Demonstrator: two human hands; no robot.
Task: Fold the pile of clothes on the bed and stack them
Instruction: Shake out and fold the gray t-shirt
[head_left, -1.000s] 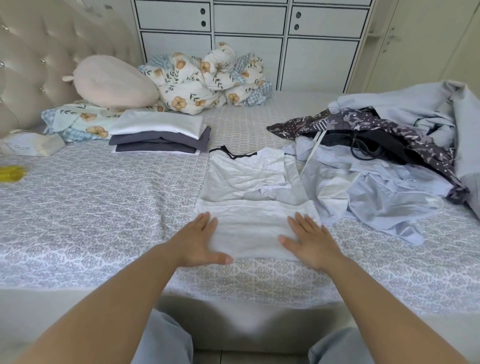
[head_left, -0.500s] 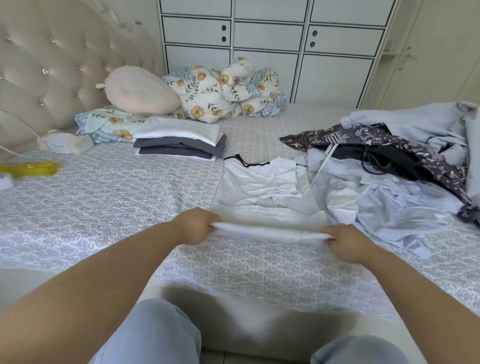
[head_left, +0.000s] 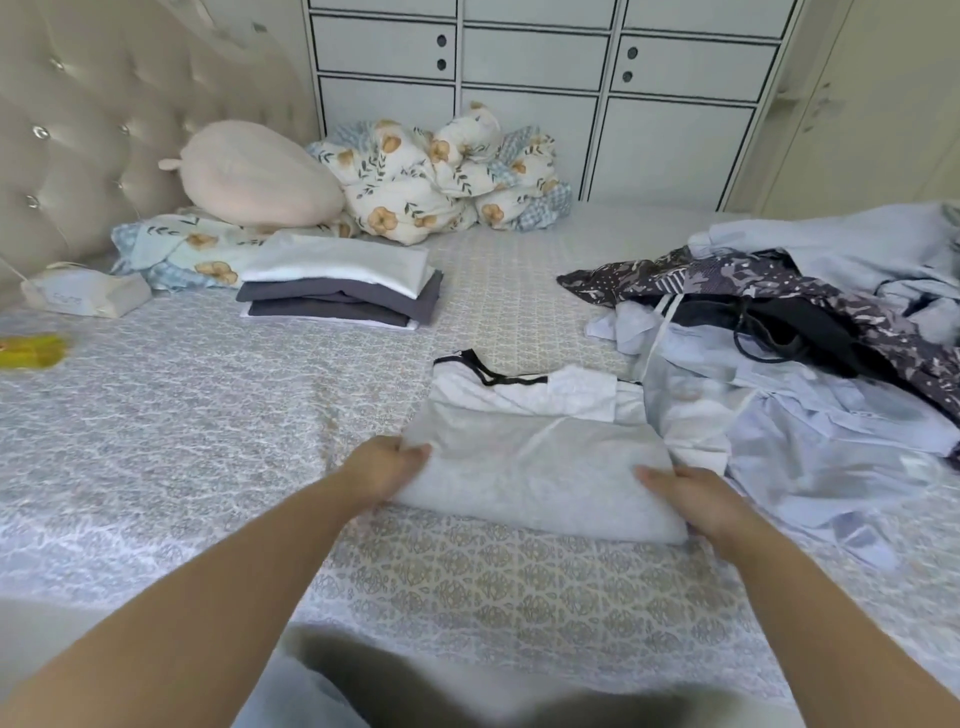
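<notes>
Both hands, the left hand (head_left: 387, 464) and right hand (head_left: 693, 501), now grip the white top (head_left: 540, 467), its near hem just folded over toward the collar, nearly ready for the folded stack (head_left: 343, 293) on the bed (head_left: 156, 441).

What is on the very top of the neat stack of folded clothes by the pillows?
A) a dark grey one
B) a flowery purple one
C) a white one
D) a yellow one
C: the folded stack has a white garment lying on top, with dark grey pieces underneath it.
</notes>
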